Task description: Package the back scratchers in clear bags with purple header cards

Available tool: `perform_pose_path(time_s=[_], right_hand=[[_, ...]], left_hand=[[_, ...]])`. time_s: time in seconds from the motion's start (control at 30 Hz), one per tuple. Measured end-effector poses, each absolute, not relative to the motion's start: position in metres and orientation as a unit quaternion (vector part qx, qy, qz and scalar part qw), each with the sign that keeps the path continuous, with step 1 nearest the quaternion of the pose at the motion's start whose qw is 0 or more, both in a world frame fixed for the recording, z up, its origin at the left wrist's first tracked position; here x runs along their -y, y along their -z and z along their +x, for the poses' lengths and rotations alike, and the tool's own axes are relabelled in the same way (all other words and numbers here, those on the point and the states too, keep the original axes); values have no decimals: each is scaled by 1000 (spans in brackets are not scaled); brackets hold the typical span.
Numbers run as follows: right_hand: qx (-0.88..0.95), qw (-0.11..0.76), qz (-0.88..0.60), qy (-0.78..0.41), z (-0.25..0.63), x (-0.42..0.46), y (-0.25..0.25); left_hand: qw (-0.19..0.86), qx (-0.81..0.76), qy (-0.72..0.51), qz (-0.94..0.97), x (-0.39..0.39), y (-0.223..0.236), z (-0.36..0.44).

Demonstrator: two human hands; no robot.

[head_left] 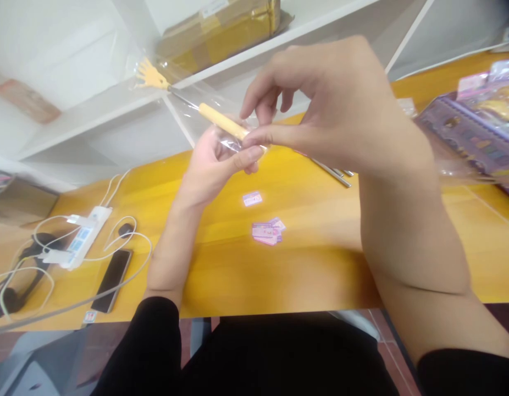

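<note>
You are holding the back scratcher [205, 110] up over the table [320, 264], already inside its clear bag [188, 104]. Your left hand [215, 165] is gripping the handle end, your right hand [320, 104] is pinching the bag's mouth, apparently unsealed. Labels [266, 231] are lying below, unused.

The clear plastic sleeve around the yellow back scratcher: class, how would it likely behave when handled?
The clear plastic sleeve looks thin and creased, so probably floppy and very light. Its glossy film may be slippery, which could be why the left hand and right hand both pinch it near the back scratcher handle. Alone, it likely would not hold shape.
</note>
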State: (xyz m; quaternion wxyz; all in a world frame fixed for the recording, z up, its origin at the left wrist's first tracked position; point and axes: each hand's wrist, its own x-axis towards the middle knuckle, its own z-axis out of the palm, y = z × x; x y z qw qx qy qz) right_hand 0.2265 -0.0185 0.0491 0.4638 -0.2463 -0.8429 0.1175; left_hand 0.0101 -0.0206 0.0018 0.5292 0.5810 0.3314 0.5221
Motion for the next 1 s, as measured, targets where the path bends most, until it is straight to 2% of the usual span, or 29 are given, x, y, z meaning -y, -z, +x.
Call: perform_pose_path(time_s=[0.2,0.4,0.7,0.9,1.0], right_hand=[[832,467,-275,-115,229,9,-45],[864,352,-335,-134,231,13,-52],[871,358,-329,-65,224,18,-56],[876,364,-246,-199,234,15,-55],[887,348,-222,-204,238,14,-54]], left_hand=[[506,-302,-540,600,25,-3,15],[508,-293,-544,600,24,-2,13],[514,-289,-520,619,27,-5,14],[509,-299,-559,582,32,-8,17],[521,-304,-565,563,33,-7,16]])
